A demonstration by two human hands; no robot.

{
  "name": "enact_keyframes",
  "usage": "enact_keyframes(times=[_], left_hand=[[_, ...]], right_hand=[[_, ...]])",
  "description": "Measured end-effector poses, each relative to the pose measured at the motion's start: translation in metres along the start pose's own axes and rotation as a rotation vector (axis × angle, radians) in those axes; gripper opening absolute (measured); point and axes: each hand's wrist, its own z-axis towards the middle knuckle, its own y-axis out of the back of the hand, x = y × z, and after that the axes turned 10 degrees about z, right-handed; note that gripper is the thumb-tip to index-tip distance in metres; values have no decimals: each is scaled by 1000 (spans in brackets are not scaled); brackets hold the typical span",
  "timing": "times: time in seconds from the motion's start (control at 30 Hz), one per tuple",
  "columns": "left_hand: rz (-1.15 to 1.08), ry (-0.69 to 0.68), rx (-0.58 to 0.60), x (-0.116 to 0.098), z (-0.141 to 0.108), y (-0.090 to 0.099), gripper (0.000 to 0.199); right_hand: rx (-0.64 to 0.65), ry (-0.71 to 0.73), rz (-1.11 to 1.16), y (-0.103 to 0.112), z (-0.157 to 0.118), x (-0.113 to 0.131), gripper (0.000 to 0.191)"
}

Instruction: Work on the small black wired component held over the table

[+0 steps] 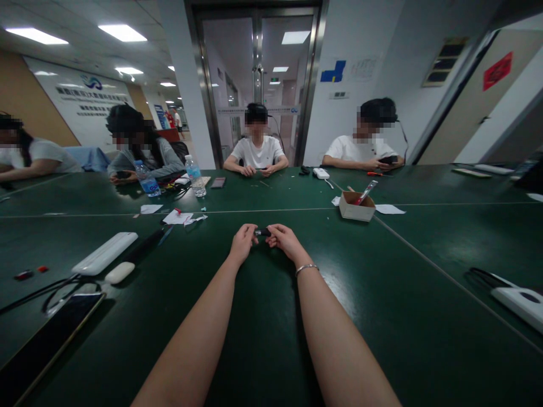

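Both arms reach forward over the dark green table (271, 294). Between the fingertips is a small black piece with a silvery end (263, 232); its exact kind is too small to tell. My left hand (243, 242) pinches the silvery end from the left. On the other side my right hand (285, 240) closes thumb and fingers on the black end, and a bracelet (307, 269) circles that wrist. Part of the piece is hidden by the fingers. It is held just over or at the tabletop; which one I cannot tell.
An open box (357, 211) with a tool in it stands ahead right. Paper scraps (177, 217) lie ahead left. Leftward are a white power bank (106, 253), a white case (120, 273) and a phone (51, 339). Several people sit opposite, near water bottles (195, 176).
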Motion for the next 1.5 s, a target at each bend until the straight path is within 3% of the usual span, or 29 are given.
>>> enact_keyframes(times=[0.2,0.4,0.63,0.83,1.5], left_hand=[[21,-41,-28,4,1,1,24],[44,-16,3,4,1,1,28],[47,-66,-58,6,3,-1,25],[37,9,-39,3,2,-1,32],[74,-97,-79,-4,-1,2,27]], right_hand=[[0,3,-11,1,2,-1,26],[9,5,-6,1,2,-1,26],[-3,-7,-14,0,1,0,23],[-1,3,-11,0,1,0,25],[11,5,-4,0,0,1,26]])
